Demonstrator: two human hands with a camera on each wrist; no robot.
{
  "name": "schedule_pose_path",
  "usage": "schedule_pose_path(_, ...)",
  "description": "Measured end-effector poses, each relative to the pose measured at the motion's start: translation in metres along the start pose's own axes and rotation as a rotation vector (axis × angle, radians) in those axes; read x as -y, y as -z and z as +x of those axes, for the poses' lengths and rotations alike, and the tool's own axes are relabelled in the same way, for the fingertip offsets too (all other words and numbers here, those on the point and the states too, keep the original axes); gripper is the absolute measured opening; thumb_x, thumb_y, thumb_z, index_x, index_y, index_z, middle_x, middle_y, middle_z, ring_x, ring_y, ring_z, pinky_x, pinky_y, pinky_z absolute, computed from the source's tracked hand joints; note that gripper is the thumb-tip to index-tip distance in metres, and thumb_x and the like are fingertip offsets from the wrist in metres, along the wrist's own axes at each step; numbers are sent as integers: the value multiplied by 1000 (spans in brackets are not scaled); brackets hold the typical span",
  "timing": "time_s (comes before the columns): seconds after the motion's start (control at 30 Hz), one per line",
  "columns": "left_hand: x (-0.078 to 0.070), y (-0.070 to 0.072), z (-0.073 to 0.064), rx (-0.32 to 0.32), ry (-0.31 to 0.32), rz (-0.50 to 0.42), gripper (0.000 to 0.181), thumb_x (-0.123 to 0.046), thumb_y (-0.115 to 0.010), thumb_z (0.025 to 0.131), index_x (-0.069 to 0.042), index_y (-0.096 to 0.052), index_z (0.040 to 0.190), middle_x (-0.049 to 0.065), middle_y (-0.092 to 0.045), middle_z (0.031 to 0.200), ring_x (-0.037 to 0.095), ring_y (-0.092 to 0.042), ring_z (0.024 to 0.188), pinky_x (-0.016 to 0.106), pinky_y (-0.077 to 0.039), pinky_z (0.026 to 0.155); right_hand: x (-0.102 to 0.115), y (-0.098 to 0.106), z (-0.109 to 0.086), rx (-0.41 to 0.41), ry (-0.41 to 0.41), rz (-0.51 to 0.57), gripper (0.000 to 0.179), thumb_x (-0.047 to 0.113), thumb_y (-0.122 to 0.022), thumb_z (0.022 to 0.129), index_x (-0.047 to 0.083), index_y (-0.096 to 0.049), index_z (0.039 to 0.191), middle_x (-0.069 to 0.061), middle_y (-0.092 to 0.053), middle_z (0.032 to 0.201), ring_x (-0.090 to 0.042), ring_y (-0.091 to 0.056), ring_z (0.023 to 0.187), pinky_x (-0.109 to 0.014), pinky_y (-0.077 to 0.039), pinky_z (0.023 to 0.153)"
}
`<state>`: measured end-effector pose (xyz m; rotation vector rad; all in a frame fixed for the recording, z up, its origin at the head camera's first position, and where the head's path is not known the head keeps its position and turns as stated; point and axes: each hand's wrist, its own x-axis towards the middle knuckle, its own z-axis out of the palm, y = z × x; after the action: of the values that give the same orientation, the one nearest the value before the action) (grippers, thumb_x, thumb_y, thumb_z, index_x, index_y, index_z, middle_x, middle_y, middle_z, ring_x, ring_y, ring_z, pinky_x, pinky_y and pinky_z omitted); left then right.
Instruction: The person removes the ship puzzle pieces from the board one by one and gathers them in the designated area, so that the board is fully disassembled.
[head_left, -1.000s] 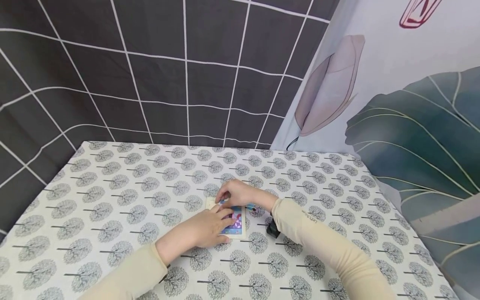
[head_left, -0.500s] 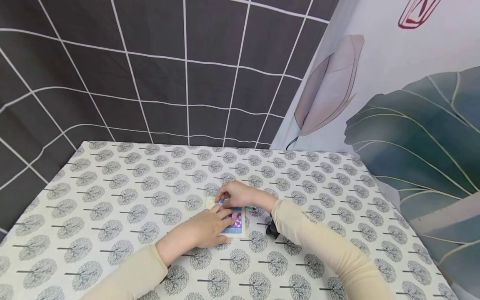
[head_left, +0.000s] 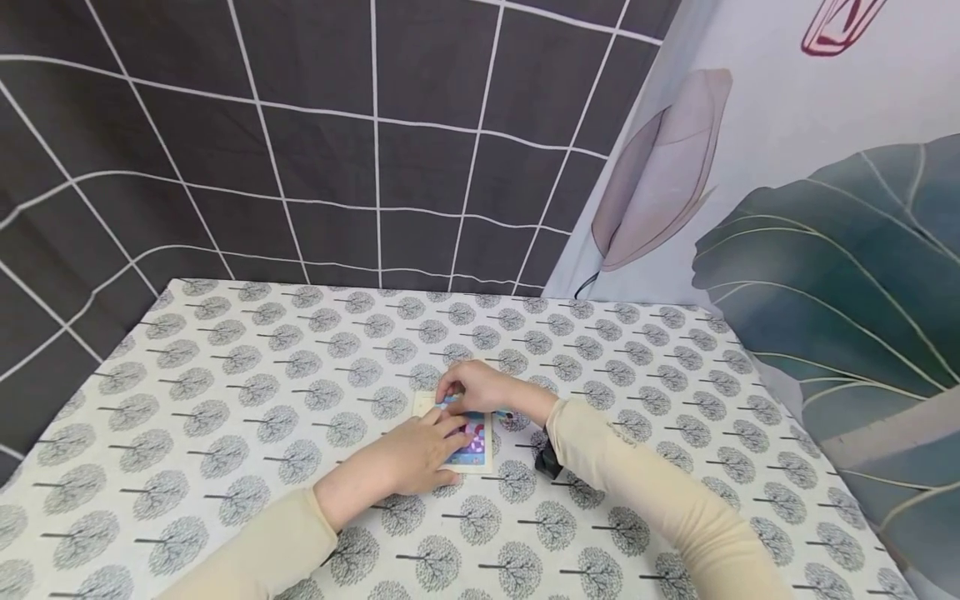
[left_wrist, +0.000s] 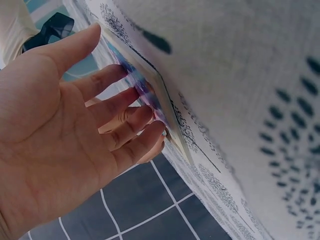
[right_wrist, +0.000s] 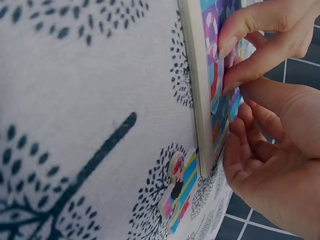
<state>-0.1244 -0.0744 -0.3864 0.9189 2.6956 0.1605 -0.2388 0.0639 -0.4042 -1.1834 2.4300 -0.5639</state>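
Observation:
A jigsaw puzzle board (head_left: 487,442) with a cream rim and a purple and blue picture lies flat on the table. My left hand (head_left: 415,454) rests its fingertips on the picture, fingers spread and slightly bent; the left wrist view shows its palm (left_wrist: 65,120) facing the board's near side. Over the far part of the board, my right hand (head_left: 480,388) pinches a small blue puzzle piece (right_wrist: 234,106) between thumb and fingers, close against the board. Fingers partly hide that piece and much of the picture. A loose colourful puzzle piece (right_wrist: 182,187) lies on the cloth beside the board's corner.
A white tablecloth (head_left: 285,400) with grey tree prints covers the table. Behind it hangs a dark cloth (head_left: 315,158) with white grid lines, and a leaf-patterned curtain (head_left: 825,292) hangs to the right. A black wrist camera (head_left: 550,461) is beneath the right sleeve.
Both hands stay almost where they were at the puzzle board, with the right hand still at its far part. The head view has shifted very slightly.

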Motion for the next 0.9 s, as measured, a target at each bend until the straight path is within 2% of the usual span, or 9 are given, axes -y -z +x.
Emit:
schedule_pose_path(0.23, 0, -2, 1, -10, -6, 6, 62, -43, -57, 89, -11, -43, 140, 8, -34, 148, 29, -28, 136, 45, -33, 109, -5, -1, -6, -47, 65, -61, 19, 14, -75, 76, 15, -69, 95, 5, -63, 91, -9, -54, 87, -24, -45, 84)
schedule_pose_path(0.4, 2, -3, 1, -12, -3, -21, 61, -42, -57, 89, -12, -43, 140, 7, -34, 149, 31, -24, 138, 48, -32, 109, -12, -6, -10, -93, 97, 22, 26, 11, -73, 77, 13, -68, 103, 4, -64, 95, -8, -56, 87, -20, -47, 82)
schedule_pose_path(0.63, 5, -4, -2, -15, -17, -34, 61, -42, -57, 89, -13, -42, 141, 4, -31, 151, 31, -23, 139, 51, -32, 108, -17, -6, -15, -110, 75, 113, 33, 10, -74, 77, 12, -67, 109, 1, -65, 97, -8, -56, 84, -17, -49, 74)
schedule_pose_path(0.77, 4, -5, -7, -7, -16, 11, 62, -41, -56, 90, -14, -38, 143, 1, -29, 152, 29, -27, 137, 50, -33, 108, -20, -5, -18, -94, 68, 145, 36, 10, -75, 76, 12, -67, 110, 1, -65, 96, -6, -56, 82, -17, -51, 73)
schedule_pose_path(0.9, 1, -6, -14, -12, -15, 68, 63, -41, -56, 90, -13, -39, 143, 2, -32, 151, 29, -32, 135, 50, -34, 108, -21, -4, -19, -66, 95, 167, 37, 7, -73, 78, 10, -65, 113, -2, -65, 93, -5, -58, 79, -18, -52, 71)
